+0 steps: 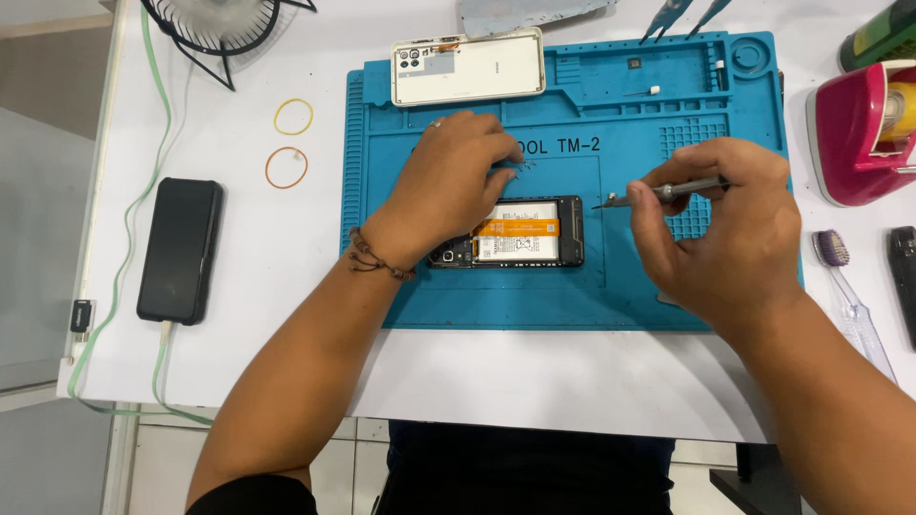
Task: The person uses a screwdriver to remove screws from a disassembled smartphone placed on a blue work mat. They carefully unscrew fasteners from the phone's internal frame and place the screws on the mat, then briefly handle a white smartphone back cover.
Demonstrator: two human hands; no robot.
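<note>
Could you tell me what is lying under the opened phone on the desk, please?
The opened phone lies on the blue repair mat. The left hand covers its left end, hiding that part.

At centre, an opened smartphone (520,232) with orange flex cable lies on a blue repair mat (572,296). The left hand (448,186) rests on its ten-o'clock corner. At three o'clock, the right hand (720,224) pinches tweezers (658,194), tips just beside the phone.

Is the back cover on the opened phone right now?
No, the back cover lies apart at the top of the blue mat, while the opened phone shows its battery under the left hand.
</note>
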